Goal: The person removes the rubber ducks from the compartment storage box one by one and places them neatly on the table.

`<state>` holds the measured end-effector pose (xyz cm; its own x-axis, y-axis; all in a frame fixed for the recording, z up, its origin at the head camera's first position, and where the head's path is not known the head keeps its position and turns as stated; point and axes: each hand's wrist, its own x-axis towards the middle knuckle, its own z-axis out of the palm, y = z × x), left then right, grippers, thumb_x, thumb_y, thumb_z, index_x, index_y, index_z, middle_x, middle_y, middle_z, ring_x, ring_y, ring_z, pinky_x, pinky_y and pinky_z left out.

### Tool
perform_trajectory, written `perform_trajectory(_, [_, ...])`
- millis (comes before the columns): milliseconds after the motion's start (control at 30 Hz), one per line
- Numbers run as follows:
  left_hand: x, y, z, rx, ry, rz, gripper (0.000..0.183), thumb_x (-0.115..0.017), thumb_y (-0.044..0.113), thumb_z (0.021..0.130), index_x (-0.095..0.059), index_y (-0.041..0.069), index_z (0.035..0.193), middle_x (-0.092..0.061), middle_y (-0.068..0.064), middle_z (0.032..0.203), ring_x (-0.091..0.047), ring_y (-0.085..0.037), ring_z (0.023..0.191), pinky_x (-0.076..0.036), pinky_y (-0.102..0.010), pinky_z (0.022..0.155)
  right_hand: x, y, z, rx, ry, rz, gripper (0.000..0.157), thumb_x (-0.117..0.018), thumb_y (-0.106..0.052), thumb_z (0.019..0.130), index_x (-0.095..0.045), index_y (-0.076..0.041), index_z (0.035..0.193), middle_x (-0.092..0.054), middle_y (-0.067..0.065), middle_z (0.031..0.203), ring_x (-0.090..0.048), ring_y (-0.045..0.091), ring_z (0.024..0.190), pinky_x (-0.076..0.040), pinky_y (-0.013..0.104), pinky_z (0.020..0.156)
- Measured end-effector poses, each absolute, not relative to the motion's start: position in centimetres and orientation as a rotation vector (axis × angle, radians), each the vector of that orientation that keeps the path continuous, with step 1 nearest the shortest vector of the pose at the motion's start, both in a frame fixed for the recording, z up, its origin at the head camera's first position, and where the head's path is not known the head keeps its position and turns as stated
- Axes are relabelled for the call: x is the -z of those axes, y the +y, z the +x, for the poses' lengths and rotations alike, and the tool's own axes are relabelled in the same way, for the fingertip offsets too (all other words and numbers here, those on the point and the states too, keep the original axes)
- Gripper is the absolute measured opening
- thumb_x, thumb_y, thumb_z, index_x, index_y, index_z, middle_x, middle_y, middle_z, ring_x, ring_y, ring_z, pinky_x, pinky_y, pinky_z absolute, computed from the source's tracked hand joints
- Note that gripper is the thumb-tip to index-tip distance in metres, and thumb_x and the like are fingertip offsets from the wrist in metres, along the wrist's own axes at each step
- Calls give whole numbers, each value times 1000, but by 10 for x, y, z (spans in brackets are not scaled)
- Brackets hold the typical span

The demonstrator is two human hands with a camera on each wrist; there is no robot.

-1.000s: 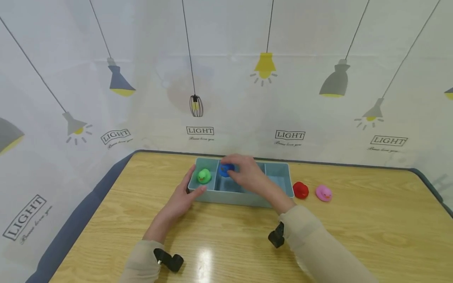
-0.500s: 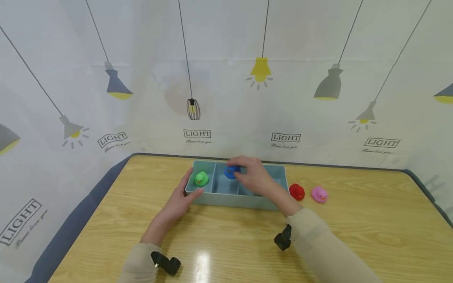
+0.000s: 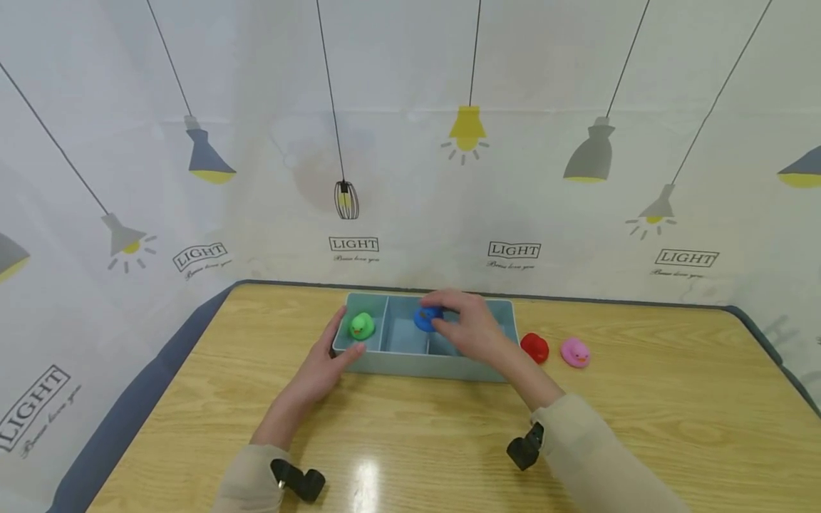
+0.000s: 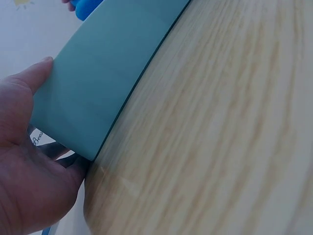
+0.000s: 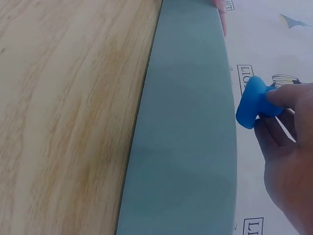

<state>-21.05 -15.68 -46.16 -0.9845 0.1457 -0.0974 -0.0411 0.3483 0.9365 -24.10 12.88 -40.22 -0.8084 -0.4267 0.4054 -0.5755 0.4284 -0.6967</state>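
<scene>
A pale blue-green divided box (image 3: 410,363) lies lengthwise on the table. My left hand (image 3: 321,367) holds its left end, the thumb at the front rim and the fingers at the end wall; the left wrist view shows this hand (image 4: 34,147) around the box corner. A green rubber duck (image 3: 362,325) sits in the leftmost compartment. My right hand (image 3: 471,328) pinches a blue rubber duck (image 3: 426,318) between thumb and fingers, over the middle of the box. In the right wrist view the blue duck (image 5: 254,103) is higher than the box's rim. The right hand covers part of the right-hand compartments.
Just right of the box, a red rubber duck (image 3: 535,348) rests on the wooden table (image 3: 410,434). Farther right is a pink rubber duck (image 3: 575,353). Behind the table's dark edge stands a white backdrop (image 3: 410,142) printed with lamps.
My right hand has moved to the right along the box, carrying the blue duck. The left hand keeps its hold on the box end. The head view has shifted slightly.
</scene>
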Motion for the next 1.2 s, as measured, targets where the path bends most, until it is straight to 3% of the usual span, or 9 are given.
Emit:
perform_trajectory(633, [463,-154,-212,-1730,2422,102,80,-63,31,104,-12,33,166,-10,-14,170,-6,-35,155,-11,-56,123,402,159,-222,-1469,-2517,768,33,-71,9,90,-71,4,122,-67,19,130,-64,38,118,-51,59,97])
perform_trajectory(1200, [462,-155,-210,-1710,2436,94,80,-62,31,104,-12,32,166,-10,-15,171,-4,-37,155,-9,-58,122,407,182,-211,-1483,-2517,741,31,-71,8,92,-71,5,123,-67,18,128,-65,35,117,-52,56,97])
